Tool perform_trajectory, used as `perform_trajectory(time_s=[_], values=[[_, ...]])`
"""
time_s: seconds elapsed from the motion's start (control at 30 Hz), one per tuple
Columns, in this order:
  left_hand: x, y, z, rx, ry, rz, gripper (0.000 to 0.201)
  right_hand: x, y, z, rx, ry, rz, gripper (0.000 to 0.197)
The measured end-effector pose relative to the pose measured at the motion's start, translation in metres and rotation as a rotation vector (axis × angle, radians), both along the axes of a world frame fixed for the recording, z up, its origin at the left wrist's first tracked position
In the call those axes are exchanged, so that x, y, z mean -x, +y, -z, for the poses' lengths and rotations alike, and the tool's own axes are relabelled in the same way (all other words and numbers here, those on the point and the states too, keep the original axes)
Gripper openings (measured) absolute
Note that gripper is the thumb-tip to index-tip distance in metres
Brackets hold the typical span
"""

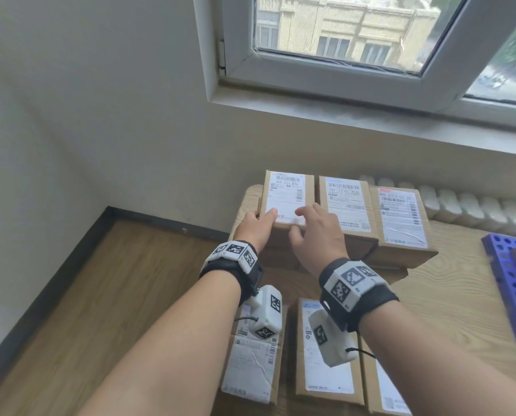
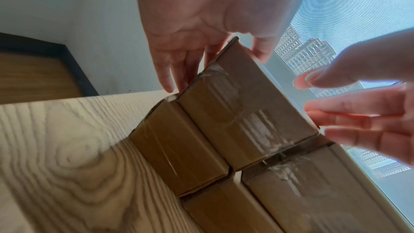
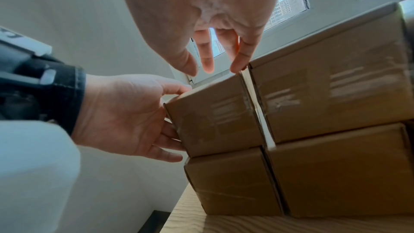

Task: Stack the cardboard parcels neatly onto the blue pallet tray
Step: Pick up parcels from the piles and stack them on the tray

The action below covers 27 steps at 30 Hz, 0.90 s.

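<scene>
Both hands meet at the top-left brown cardboard parcel with a white label (image 1: 286,202), stacked on other parcels on the pale wood counter (image 1: 460,298). The left hand (image 1: 255,228) clasps its left edge, fingers spread; the right hand (image 1: 316,232) rests loose fingers on its label. The blue perforated pallet tray (image 1: 508,280) lies at the counter's right.

left hand (image 1: 255,226): bare, no glove or sleeve
right hand (image 1: 318,235): bare, no sleeve
left wristband (image 1: 231,267): black strap behind the hand, white blocks on top with black-and-white square markers
right wristband (image 1: 357,288): same black strap, white marker blocks
left wrist camera (image 1: 265,313): white housing under the wrist, square markers, thin black cable
right wrist camera (image 1: 330,337): white housing, one marker, black cable
</scene>
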<state>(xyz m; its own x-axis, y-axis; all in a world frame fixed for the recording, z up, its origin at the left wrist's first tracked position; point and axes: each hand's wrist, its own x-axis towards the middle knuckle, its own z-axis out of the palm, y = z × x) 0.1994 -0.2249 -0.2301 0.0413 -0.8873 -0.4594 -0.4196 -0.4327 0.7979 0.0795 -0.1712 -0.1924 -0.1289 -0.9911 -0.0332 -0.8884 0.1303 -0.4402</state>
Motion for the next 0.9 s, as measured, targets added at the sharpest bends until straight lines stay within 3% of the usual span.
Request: perform_trajectory(time_s=[0.3, 0.5, 0.73, 0.9], values=[[-0.002, 0.001, -0.001, 0.005, 0.050, -0.012, 0.050, -0.006, -0.013, -0.019, -0.155, -0.048, 0.111, 0.045], [-0.014, 0.008, 0.000, 0.011, 0.120, -0.041, 0.046, -0.010, -0.008, -0.021, -0.099, -0.145, 0.155, 0.047], [-0.030, 0.022, 0.003, 0.015, 0.373, -0.144, 0.061, -0.019, -0.002, -0.023, 0.017, -0.294, 0.177, 0.056], [-0.043, 0.015, 0.014, -0.033, 0.586, -0.224, 0.097, -0.013, 0.012, -0.023, 0.047, -0.345, 0.171, 0.046]])
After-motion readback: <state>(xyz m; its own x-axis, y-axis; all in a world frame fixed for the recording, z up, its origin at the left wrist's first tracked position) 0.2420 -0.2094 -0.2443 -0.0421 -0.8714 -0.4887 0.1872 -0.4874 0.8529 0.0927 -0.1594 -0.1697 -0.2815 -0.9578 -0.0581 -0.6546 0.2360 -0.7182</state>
